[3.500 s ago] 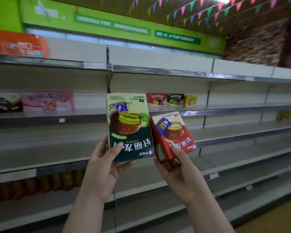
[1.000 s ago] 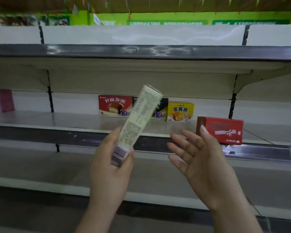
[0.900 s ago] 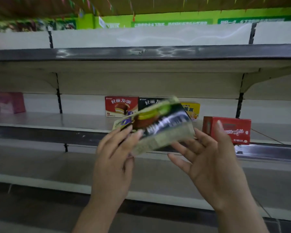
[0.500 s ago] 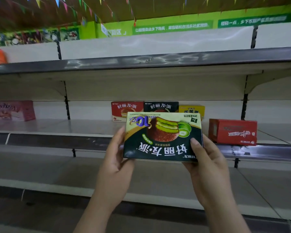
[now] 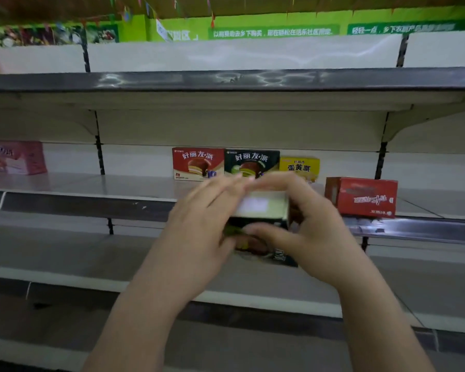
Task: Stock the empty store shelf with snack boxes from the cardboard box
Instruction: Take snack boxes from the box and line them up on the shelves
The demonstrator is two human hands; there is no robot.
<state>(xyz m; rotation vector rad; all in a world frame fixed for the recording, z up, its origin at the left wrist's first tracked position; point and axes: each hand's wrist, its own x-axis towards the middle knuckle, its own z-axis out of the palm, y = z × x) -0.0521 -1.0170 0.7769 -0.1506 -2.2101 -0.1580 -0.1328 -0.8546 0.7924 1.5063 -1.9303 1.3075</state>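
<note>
1. Left hand (image 5: 199,224), centre of the frame: its fingers reach over the upper left edge of the green snack box (image 5: 261,210) and its thumb side lies along the box's left end, so that it holds the box from the left. The outline is blurred.
2. Right hand (image 5: 314,229), just right of centre: the fingers curl over the top right corner of the green snack box and the thumb presses the dark printed face from below, gripping it.
3. Green snack box, centre of the frame between both hands: it is held in the air in front of the middle shelf (image 5: 118,183), tilted so that its pale top panel faces the camera and its dark printed face slopes downward. The print is too blurred to read.
4. Red box (image 5: 363,196), right of centre: it stands on the front part of the middle shelf, just beside the right hand, with its printing upside down.
5. Three boxes at the back of the middle shelf, above the hands: a red pie box (image 5: 198,163), a dark green pie box (image 5: 251,162) and a yellow box (image 5: 300,167), side by side and upright.
6. Pink box (image 5: 14,158), left edge of the frame, on the same shelf, well apart from the others.
7. Upper shelf (image 5: 226,80), across the upper part of the frame, with a dark front strip.
8. Lower shelf (image 5: 65,253), across the lower part, behind the forearms.
9. Green banner (image 5: 274,30) with white characters, along the top.
</note>
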